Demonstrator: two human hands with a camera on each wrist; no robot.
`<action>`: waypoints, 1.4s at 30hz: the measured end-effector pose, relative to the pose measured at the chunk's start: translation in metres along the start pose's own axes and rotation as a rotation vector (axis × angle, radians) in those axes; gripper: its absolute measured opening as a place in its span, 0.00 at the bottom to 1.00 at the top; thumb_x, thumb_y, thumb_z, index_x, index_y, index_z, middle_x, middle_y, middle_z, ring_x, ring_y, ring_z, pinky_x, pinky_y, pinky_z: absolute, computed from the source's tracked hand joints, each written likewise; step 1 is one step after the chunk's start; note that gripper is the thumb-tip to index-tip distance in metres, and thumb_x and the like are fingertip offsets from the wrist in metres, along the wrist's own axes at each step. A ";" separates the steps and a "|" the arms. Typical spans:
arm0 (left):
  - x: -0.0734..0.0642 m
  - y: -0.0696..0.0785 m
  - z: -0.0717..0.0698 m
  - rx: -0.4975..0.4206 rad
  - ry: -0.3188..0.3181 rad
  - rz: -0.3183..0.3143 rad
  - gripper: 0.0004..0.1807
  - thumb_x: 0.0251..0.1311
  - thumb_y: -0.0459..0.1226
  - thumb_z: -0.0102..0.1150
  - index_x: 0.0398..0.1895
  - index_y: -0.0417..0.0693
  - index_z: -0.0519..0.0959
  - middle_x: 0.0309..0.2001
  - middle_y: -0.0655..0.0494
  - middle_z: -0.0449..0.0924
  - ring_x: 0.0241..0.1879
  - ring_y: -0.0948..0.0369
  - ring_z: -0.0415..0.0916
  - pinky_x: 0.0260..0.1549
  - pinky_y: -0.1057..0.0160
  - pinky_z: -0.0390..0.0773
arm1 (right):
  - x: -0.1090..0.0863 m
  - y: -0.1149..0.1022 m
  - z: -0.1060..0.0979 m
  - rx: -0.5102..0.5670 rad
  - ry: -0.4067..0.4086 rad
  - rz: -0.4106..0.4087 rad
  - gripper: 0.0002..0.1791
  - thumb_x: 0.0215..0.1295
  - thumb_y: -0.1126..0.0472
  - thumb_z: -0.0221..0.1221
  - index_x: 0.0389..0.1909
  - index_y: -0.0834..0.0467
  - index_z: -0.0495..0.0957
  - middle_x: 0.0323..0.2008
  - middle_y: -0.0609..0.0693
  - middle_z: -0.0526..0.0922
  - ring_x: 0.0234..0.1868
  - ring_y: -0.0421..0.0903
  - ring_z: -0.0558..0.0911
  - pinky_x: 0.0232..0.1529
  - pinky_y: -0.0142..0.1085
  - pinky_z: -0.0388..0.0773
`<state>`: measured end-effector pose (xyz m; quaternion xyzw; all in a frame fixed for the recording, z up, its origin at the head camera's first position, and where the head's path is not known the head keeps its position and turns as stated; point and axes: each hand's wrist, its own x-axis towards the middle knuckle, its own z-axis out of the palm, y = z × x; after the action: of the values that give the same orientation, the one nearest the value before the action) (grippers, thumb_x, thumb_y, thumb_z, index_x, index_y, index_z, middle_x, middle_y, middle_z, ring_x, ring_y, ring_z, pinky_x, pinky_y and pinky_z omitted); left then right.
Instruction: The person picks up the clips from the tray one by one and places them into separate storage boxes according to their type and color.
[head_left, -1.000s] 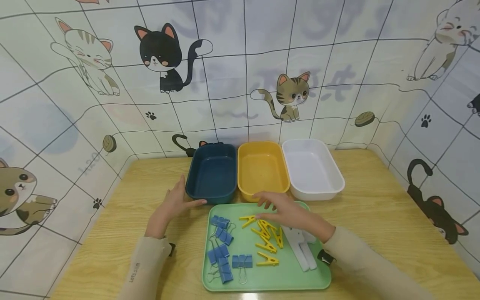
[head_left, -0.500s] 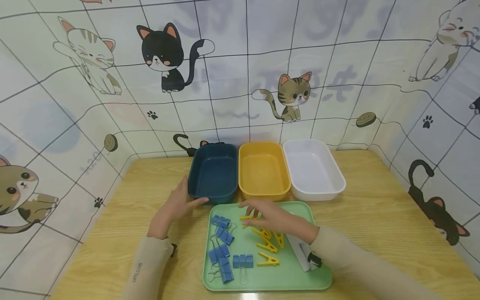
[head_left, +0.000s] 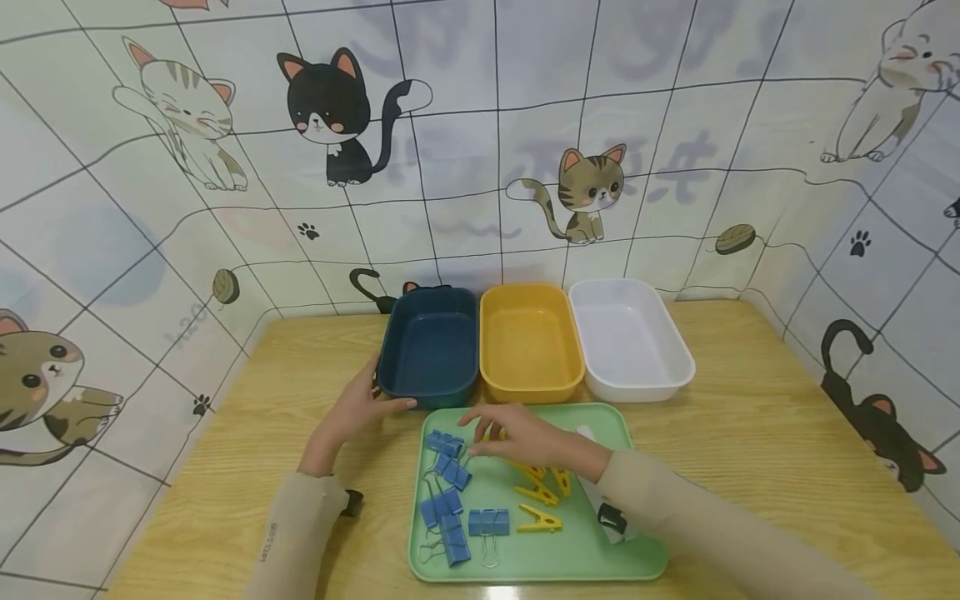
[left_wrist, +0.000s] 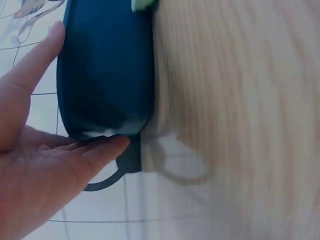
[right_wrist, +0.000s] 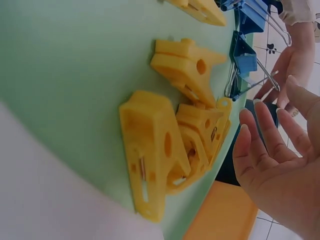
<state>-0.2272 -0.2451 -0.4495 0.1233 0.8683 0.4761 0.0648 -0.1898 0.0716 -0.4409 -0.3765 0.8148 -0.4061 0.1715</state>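
Note:
My left hand (head_left: 356,408) rests against the near left corner of the dark blue bin (head_left: 429,400), thumb along its front and fingers at its side. In the left wrist view these fingers look fairly straight against the bin's wall. Over the green tray (head_left: 585,562) hovers my right hand (head_left: 517,435), fingers loosely bent and holding nothing. Its fingertips are near the upper blue binder clips (head_left: 446,442) on the tray's left side. Several yellow clothespins (head_left: 540,518) lie in the middle, partly hidden below the right hand. White pieces (head_left: 588,483) on the right are mostly covered by the forearm.
A yellow bin (head_left: 531,392) and a white bin (head_left: 637,390) stand right of the dark blue one, close side by side. Behind them rises a wall covering (head_left: 465,167) with cat drawings. The wooden table (head_left: 750,450) extends on both sides.
My right hand has moved left across the tray, from above the yellow clothespins toward the blue binder clips. The left hand stays at the dark blue bin.

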 end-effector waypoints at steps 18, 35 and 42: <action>0.001 0.002 0.001 -0.189 -0.002 -0.134 0.55 0.68 0.39 0.71 0.87 0.45 0.43 0.84 0.35 0.46 0.81 0.32 0.49 0.75 0.36 0.61 | 0.016 0.000 0.004 0.101 -0.101 -0.040 0.12 0.73 0.66 0.65 0.54 0.64 0.83 0.47 0.57 0.88 0.44 0.40 0.87 0.47 0.27 0.83; 0.000 0.003 -0.001 -0.185 -0.002 -0.160 0.56 0.68 0.41 0.71 0.87 0.48 0.42 0.85 0.38 0.43 0.82 0.33 0.46 0.76 0.35 0.58 | 0.022 0.003 0.005 0.118 -0.158 -0.045 0.08 0.72 0.68 0.65 0.49 0.63 0.82 0.44 0.55 0.90 0.42 0.38 0.88 0.45 0.28 0.84; 0.000 0.002 -0.001 -0.180 -0.010 -0.170 0.57 0.68 0.42 0.72 0.87 0.47 0.41 0.85 0.37 0.41 0.82 0.32 0.46 0.76 0.34 0.59 | 0.018 0.003 0.000 0.118 -0.135 -0.033 0.08 0.74 0.65 0.65 0.50 0.61 0.81 0.43 0.54 0.91 0.43 0.37 0.87 0.48 0.29 0.83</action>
<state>-0.2276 -0.2447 -0.4472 0.0451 0.8289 0.5445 0.1199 -0.2031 0.0598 -0.4429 -0.4058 0.7696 -0.4300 0.2412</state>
